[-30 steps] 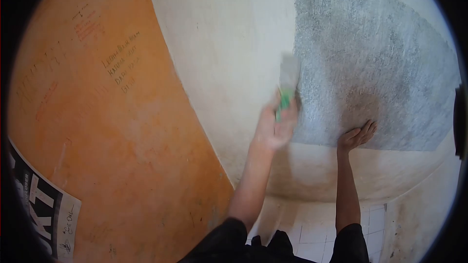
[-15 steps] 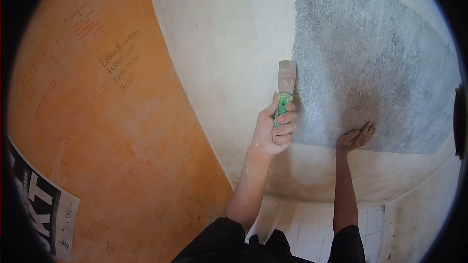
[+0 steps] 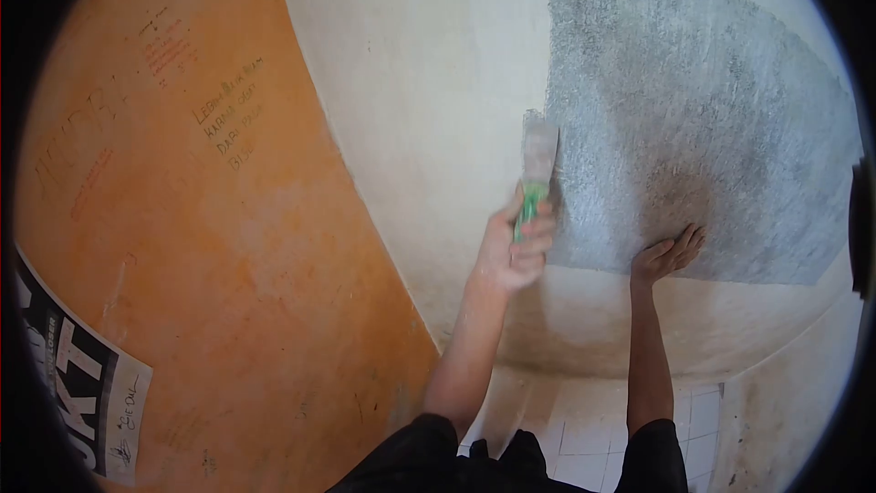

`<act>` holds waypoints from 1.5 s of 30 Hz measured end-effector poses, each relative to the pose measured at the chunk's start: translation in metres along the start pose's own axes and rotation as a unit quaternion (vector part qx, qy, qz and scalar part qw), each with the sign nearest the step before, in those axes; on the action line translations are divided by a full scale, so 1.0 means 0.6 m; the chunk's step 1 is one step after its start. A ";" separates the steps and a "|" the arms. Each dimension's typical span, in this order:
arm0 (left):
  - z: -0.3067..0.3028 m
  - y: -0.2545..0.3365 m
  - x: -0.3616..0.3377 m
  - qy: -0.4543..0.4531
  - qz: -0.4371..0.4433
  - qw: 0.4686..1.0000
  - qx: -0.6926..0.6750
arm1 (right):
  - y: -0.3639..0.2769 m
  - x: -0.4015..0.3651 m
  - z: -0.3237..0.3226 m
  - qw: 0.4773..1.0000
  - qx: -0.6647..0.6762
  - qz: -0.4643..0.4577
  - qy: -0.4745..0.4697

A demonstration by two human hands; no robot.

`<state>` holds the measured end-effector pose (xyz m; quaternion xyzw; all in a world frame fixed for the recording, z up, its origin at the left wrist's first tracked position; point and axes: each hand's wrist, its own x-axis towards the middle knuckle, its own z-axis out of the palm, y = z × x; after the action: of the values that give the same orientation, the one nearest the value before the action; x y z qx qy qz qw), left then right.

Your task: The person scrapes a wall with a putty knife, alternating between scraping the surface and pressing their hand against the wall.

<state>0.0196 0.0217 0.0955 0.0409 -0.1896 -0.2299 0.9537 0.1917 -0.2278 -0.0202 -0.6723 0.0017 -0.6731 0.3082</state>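
Observation:
My left hand (image 3: pixel 517 246) is closed around the green handle of a scraper (image 3: pixel 542 151), its metal blade pointing up. The blade is at the left edge of a rough grey patch (image 3: pixel 639 64) on the white wall (image 3: pixel 420 64); motion blur hides whether it touches. Just above and left of the blade tip, a small grey notch juts into the white surface. My right hand (image 3: pixel 671 254) lies flat on the patch near its lower edge, fingers stretched out and holding nothing.
An orange wall (image 3: pixel 274 265) with handwriting meets the white wall at the left. A black-and-white poster (image 3: pixel 119 402) hangs at lower left. White floor tiles (image 3: pixel 584 438) show at the bottom, and a dark object (image 3: pixel 860 228) stands at the right edge.
The scraper has shifted slightly down and right and is blurred. A small grey notch now shows beside the patch's left edge, where the surface was white. My right hand stays on the wall.

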 end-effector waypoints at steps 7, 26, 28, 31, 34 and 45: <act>0.004 0.000 0.004 0.006 0.018 1.000 0.020 | -0.004 0.005 -0.001 1.000 0.002 -0.004 0.004; 0.027 0.016 0.007 -0.035 -0.013 0.999 0.014 | -0.002 0.004 -0.004 1.000 0.002 -0.008 -0.001; 0.025 0.014 0.007 -0.030 -0.005 1.000 0.002 | -0.006 0.006 -0.003 1.000 -0.005 -0.014 0.008; 0.008 0.002 -0.006 -0.019 -0.002 1.000 -0.012 | -0.005 0.005 -0.002 1.000 -0.014 -0.008 0.005; 0.022 0.012 -0.004 -0.018 -0.012 1.000 0.001 | -0.002 0.003 -0.003 1.000 -0.007 -0.004 -0.002; 0.085 0.027 0.033 0.043 0.087 0.987 0.132 | 0.005 0.002 -0.002 1.000 -0.006 -0.003 -0.002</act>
<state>0.0234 0.0274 0.1525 0.1596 -0.1794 -0.1175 0.9636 0.1921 -0.2310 -0.0206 -0.6758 0.0032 -0.6722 0.3023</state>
